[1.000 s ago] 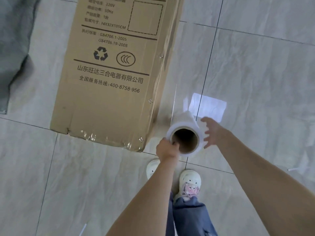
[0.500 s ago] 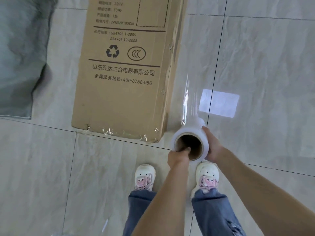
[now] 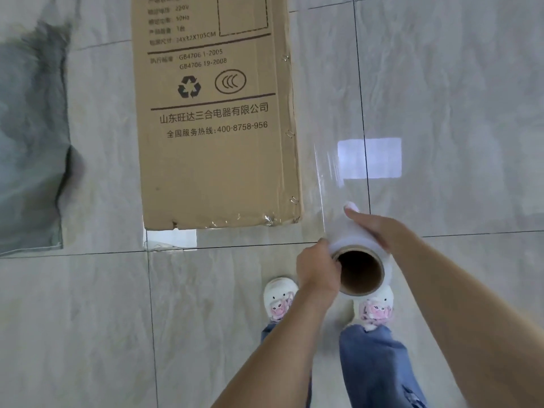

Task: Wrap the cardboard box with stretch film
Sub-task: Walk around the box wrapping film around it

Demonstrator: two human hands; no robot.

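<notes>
A tall brown cardboard box (image 3: pixel 217 148) with printed text and a recycling mark stands on the tiled floor, its lower edge taped. Right of its near corner I hold a roll of clear stretch film (image 3: pixel 348 234) end-on, so the brown core opening faces me. My left hand (image 3: pixel 318 269) grips the roll's near rim on the left. My right hand (image 3: pixel 374 228) wraps over the roll's right side, fingers reaching forward along it. A sheet of film (image 3: pixel 326 184) stretches from the roll up toward the box's right edge.
My feet in white shoes (image 3: pixel 279 298) stand just below the roll, jeans below them. A grey cloth-like shape (image 3: pixel 32 148) lies at the left edge. Glossy grey floor tiles (image 3: pixel 456 98) surround the box, with a bright window reflection beside the film.
My right hand went from hovering beside the roll to grasping its right side. The box shifted right and nearer in view, and a longer film sheet shows above the roll.
</notes>
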